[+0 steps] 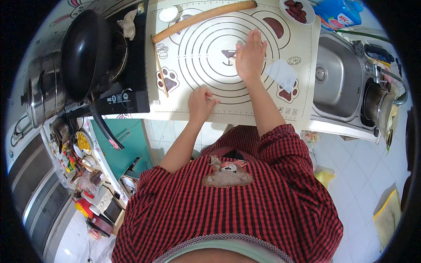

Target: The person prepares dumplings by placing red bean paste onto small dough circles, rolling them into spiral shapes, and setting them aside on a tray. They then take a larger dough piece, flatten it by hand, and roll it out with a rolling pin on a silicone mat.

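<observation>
A pale baking mat (171, 108) with printed rings covers the counter before me. My right hand (251, 60) lies palm down over the right part of the rings, fingers nearly straight; a small pale piece (233, 60), perhaps dough, shows at its left edge, and the rest under the palm is hidden. Near the mat's front edge is my left hand (201, 103), its fingers curled; whether anything is between them cannot be told. A wooden rolling pin (204, 19) lies slanted across the back, and a thin wooden stick (160, 67) lies at the left. A translucent whitish scraper (283, 75) rests right of my right hand.
At the back stand a small white bowl (168, 14) and a white bowl of dark red fruit (312, 16). A black wok (86, 56) and a steel pot (46, 88) are left, by the stove. A steel sink (338, 79) and a blue bottle (338, 11) are right.
</observation>
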Demonstrator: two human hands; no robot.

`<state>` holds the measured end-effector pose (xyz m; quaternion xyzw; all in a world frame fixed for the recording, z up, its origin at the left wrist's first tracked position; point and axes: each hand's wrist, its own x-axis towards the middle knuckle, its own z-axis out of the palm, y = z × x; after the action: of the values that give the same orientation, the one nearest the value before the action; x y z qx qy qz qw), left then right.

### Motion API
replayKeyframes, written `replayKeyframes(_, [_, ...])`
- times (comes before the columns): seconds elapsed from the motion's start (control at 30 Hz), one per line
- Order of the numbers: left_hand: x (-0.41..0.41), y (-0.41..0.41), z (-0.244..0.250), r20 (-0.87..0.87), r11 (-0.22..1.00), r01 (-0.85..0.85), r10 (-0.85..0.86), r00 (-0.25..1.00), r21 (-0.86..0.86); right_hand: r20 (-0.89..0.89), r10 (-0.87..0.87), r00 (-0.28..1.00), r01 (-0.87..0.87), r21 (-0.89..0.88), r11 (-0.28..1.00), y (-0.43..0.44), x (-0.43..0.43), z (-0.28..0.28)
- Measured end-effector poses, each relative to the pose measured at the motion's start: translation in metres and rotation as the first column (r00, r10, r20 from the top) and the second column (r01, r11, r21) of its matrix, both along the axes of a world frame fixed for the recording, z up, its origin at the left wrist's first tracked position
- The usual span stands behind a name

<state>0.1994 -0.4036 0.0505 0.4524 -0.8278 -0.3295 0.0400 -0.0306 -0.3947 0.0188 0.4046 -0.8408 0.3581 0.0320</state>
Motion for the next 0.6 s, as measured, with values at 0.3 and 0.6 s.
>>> replayKeyframes(0.3, [0.003, 0.001, -0.006, -0.052, 0.999, -0.036, 0.037, 0.998, 0.027, -0.062, 0.306, 0.95, -0.298, 0.104, 0.949, 0.05, 0.053, 0.016])
replayKeyframes(0.6, [-0.002, -0.001, -0.001, -0.023, 1.0, -0.013, 0.014, 1.0, 0.021, 0.274, -0.03, 0.961, 0.113, -0.296, 0.949, -0.002, 0.0, -0.009])
